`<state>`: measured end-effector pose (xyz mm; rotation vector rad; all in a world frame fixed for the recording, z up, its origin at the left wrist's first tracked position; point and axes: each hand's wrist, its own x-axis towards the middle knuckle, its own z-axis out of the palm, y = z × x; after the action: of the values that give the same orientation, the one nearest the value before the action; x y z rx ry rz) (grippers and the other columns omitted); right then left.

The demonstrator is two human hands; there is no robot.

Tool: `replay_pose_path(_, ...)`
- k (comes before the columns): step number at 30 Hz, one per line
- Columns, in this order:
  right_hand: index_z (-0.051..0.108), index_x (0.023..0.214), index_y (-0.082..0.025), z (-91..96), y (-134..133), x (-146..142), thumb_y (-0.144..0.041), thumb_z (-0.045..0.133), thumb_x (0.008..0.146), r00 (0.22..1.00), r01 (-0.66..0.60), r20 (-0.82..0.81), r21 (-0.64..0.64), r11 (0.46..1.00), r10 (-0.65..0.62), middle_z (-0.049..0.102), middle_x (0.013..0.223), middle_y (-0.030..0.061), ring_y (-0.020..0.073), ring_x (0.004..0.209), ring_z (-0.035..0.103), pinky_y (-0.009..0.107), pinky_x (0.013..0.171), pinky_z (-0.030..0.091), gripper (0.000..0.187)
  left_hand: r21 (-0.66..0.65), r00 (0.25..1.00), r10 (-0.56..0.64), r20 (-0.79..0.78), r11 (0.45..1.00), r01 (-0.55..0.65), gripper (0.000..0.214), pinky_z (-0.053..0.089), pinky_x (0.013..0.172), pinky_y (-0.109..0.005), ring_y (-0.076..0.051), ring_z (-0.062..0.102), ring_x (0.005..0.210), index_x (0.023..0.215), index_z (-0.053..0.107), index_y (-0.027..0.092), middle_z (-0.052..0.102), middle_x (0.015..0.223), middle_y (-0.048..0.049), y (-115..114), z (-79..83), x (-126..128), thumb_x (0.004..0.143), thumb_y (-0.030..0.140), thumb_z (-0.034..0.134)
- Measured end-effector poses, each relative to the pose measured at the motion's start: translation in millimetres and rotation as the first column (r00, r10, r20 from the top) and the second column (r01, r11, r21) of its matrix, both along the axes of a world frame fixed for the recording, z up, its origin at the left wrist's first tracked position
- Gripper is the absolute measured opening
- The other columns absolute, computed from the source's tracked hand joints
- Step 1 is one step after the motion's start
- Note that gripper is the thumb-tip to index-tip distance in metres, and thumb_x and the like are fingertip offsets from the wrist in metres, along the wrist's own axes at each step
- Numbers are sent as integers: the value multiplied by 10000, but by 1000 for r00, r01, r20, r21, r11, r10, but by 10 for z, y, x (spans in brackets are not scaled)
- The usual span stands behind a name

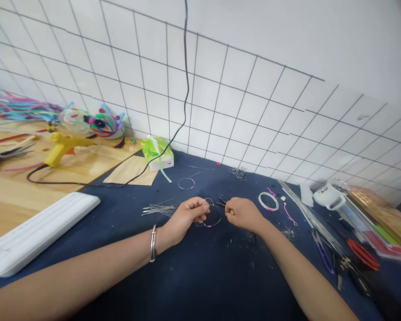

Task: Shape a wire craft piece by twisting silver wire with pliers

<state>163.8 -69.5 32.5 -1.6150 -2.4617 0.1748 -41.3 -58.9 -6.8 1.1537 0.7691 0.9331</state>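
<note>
My left hand (194, 211) pinches a thin wire ring (217, 221) that has a small pink mark on its lower side. A silver bangle circles the left wrist. To its right, my right hand (242, 213) is closed around a small pair of pliers (221, 203); the dark jaws point left toward the ring, and a bit of yellow handle shows. The jaws look apart from the wire, though blur makes this hard to judge. Another wire ring (186, 183) lies behind my left hand, and a bundle of straight wire pieces (158, 209) lies left of it.
On the right lie a white coil (268, 201), long wires (300, 205), purple-handled pliers (324, 254) and a white mug (329, 196). A yellow glue gun (63, 147), a tissue pack (157, 151) and a white power strip (47, 232) are on the left. A black cord (186, 80) hangs before the grid wall.
</note>
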Motion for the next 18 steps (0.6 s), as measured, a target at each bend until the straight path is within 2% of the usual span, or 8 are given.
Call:
replay_pose_path(5,617,656,-206,23,32,4,-197,543,673,1000,-31,-5,11,999,31,598,703,-2,118,644,509,226,571,292,76,6,994,59,92,998,-60,208,360,528,-203,-80,496,561,754,559,141,584,721,-25,159,-4,296,768,347,549)
replay_pose_path(8,630,674,-224,-1,23,2,-213,563,673,998,-52,-37,4,999,52,602,691,-25,100,630,515,206,571,314,67,-5,982,97,160,995,-98,198,364,530,-207,-79,493,547,756,556,141,572,696,-19,260,-34,356,779,337,541)
replay_pose_path(11,628,667,-212,-108,35,-21,-211,569,687,975,-51,-216,-27,998,44,580,640,-33,85,592,501,195,570,337,63,-19,974,124,190,992,-122,173,369,532,-206,-80,498,557,785,568,140,567,698,-19,371,-76,308,774,312,554)
replay_pose_path(15,611,677,-194,-298,97,-63,-217,527,748,848,17,-528,-48,999,-39,574,666,-23,89,629,507,204,614,372,113,-31,971,128,202,992,-124,165,370,526,-207,-78,496,551,762,561,140,566,703,-21,483,-113,223,774,304,556)
replay_pose_path(18,608,735,-195,-399,151,-51,-289,504,784,698,140,-693,-116,983,-181,581,693,-14,98,626,508,221,603,386,149,-36,978,87,191,996,-82,152,375,536,-208,-78,501,563,765,554,143,572,726,-23,499,-111,209,774,295,560)
